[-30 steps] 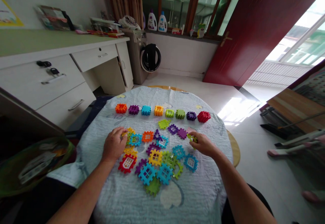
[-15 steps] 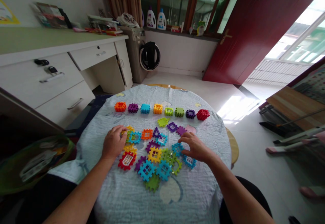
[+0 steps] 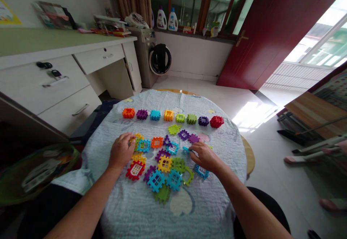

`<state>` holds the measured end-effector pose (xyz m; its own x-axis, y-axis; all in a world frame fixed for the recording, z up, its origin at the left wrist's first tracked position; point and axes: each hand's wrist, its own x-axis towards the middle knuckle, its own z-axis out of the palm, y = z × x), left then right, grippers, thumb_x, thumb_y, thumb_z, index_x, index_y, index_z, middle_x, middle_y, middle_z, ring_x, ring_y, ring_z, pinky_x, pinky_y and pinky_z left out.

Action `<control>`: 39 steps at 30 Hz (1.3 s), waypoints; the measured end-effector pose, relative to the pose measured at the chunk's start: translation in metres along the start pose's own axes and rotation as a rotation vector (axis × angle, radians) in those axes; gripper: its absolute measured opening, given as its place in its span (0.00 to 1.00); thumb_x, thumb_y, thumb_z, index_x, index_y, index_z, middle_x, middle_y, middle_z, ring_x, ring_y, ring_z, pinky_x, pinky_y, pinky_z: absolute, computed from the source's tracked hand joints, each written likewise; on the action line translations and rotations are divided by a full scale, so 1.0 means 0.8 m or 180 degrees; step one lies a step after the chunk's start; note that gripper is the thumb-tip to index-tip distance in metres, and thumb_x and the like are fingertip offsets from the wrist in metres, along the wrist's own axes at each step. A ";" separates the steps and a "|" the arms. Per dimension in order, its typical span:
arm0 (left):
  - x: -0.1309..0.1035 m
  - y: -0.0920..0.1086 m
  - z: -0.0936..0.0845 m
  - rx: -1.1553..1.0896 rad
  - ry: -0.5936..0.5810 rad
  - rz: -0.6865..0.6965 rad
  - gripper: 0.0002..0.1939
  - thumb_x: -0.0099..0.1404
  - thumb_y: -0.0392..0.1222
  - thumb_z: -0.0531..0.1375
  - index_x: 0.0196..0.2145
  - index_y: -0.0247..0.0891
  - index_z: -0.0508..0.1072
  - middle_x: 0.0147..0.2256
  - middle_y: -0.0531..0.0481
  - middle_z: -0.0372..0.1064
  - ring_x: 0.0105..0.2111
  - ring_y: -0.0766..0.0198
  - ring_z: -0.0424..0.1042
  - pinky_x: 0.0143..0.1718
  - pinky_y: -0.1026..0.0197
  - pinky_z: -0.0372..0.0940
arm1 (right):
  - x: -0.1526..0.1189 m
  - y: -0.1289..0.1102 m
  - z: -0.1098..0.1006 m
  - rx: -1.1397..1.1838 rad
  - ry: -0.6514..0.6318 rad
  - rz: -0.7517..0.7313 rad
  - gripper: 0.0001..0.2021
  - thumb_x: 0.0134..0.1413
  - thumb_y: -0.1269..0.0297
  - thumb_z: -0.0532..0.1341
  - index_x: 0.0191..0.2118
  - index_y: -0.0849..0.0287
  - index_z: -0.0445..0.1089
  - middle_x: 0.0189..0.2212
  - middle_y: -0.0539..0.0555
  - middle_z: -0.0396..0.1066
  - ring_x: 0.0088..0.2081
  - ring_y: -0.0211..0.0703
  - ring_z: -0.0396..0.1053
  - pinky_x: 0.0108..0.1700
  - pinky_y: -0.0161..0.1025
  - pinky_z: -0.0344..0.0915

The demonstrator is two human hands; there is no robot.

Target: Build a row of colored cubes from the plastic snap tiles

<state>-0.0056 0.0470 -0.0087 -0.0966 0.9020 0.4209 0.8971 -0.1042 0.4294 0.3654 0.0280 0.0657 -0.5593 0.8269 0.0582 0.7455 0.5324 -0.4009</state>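
My right hand [image 3: 203,155] pinches a blue piece [image 3: 186,149] by its edge, tilted and seen nearly edge-on, above the cloth. At the left, my left hand [image 3: 123,151] has its fingertips at some yellow pieces [image 3: 138,157]; whether it grips one is hidden. A blue frame piece [image 3: 143,146] lies just right of it, and a red piece [image 3: 135,170] below. In the middle lie a yellow window piece [image 3: 165,164], blue window pieces [image 3: 174,180] and green and purple ones. Another blue piece [image 3: 202,171] is under my right wrist.
Along the far side of the cloth-covered round table [image 3: 121,203] stands a row of assembled blocks, from orange [image 3: 128,113] to red [image 3: 217,122]. A cabinet [image 3: 67,51] is at the left, a washing machine [image 3: 148,58] behind, a red door [image 3: 252,33] at the right.
My right hand has closed on the blue piece and lifted it off the cloth, tilting it. A green piece's edge now shows behind that hand. My left hand has barely moved.
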 end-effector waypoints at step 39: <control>-0.003 0.006 -0.002 0.0080 0.0001 -0.0013 0.15 0.64 0.44 0.50 0.38 0.36 0.74 0.46 0.39 0.71 0.49 0.52 0.69 0.56 0.50 0.61 | 0.049 -0.047 0.043 0.0129 0.0201 0.0119 0.21 0.58 0.64 0.59 0.57 0.55 0.64 0.56 0.57 0.66 0.56 0.53 0.57 0.56 0.52 0.54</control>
<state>-0.0016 0.0440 -0.0060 -0.1003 0.9023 0.4193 0.9073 -0.0900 0.4107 0.3033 0.0340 0.0512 -0.5064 0.8565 0.0994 0.7495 0.4943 -0.4404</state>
